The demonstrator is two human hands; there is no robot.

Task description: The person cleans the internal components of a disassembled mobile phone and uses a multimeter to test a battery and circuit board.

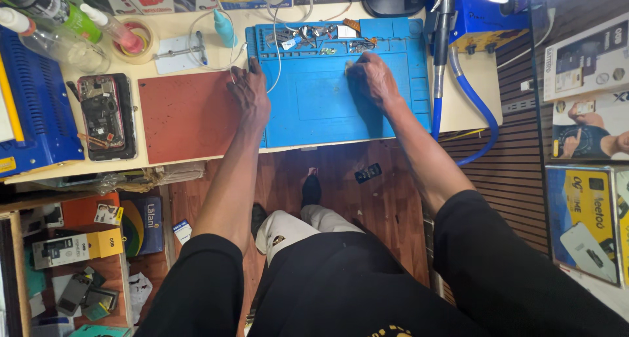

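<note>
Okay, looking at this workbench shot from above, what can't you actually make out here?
- Head view: whatever the right hand pinches on the blue mat; its own fingers cover it.
- The left hand's fingertips at the mat's edge: too small to tell whether they hold the white cable.
- Small parts in the mat's top trays: too tiny to identify.
- Bottles, top left: cut off by the frame edge.

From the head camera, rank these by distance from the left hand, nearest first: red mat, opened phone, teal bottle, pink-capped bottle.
From the left hand:
1. Red mat, touching the hand on its left.
2. Teal bottle, farther up the bench.
3. Pink-capped bottle, up and left.
4. Opened phone, far left; too close to the pink-capped bottle to rank firmly.
</note>
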